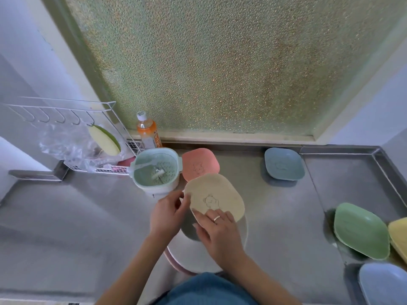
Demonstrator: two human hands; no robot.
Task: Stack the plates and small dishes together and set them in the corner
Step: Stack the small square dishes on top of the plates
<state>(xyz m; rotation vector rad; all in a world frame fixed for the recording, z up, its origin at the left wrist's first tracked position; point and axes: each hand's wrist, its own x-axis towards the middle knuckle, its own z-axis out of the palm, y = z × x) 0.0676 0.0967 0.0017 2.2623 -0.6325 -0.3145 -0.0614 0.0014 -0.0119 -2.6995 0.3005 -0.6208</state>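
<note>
Both of my hands hold a cream small dish [217, 195] with a bear drawing, tilted above the steel counter. My left hand [168, 213] pinches its left rim; my right hand [217, 233], wearing a ring, grips its near rim. Under my hands lies a round white plate with a pink edge [220, 264]. A pink small dish [200, 164] sits just behind the cream one. A blue-grey small dish [283, 164] rests further right. At the right edge lie a green dish [361, 231], a yellow dish [398, 235] and a pale blue dish [383, 282].
A mint strainer bowl [156, 170] stands left of the pink dish. Behind it is an orange-liquid bottle [146, 129]. A white wire rack [72, 133] with hooks, a plastic bag and a sponge stands at the back left. A frosted window [220, 62] backs the counter.
</note>
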